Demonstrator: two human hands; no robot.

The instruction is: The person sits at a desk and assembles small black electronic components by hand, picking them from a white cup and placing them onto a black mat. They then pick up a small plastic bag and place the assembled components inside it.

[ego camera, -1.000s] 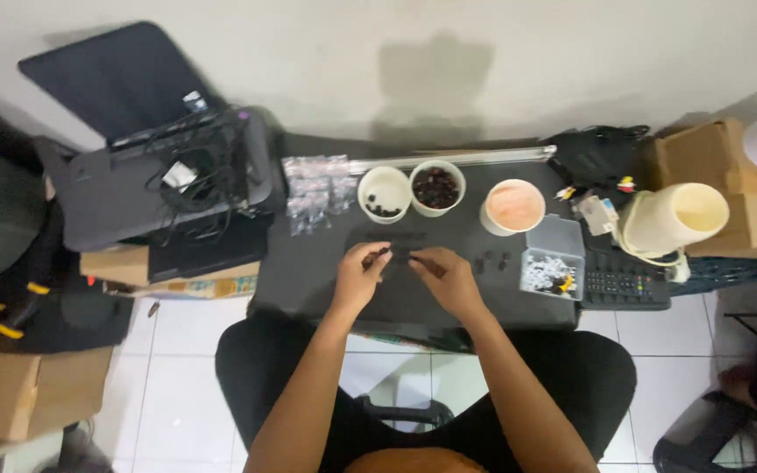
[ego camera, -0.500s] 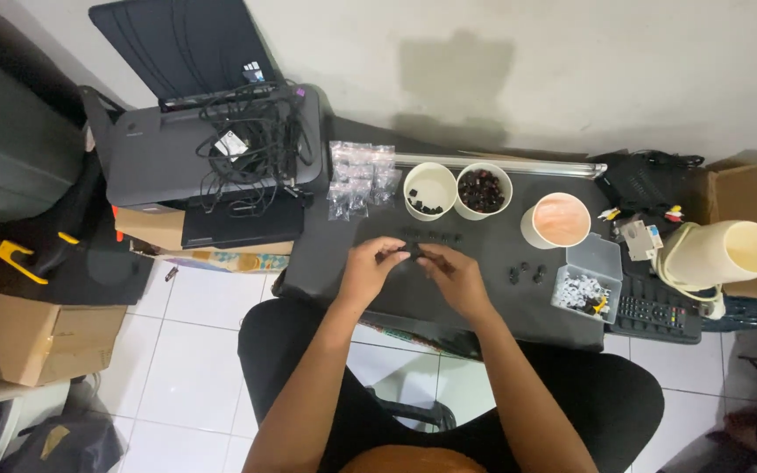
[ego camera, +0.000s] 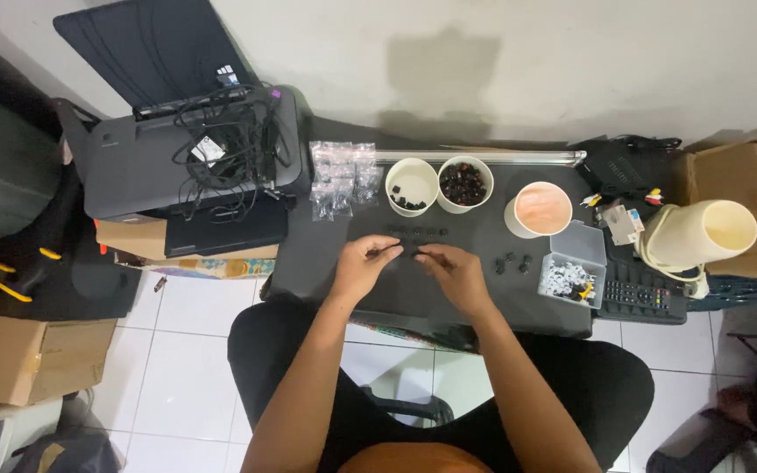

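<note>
Where fingers meet, small black parts lie.

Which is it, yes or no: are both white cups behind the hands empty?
No: the left white cup holds a few dark pieces and the right white cup is nearly full.

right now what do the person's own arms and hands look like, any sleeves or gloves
Both arms are bare from the elbow down, with no sleeves showing. The left hand and right hand wear no gloves, and no watch, ring or band can be made out at this size.
</note>
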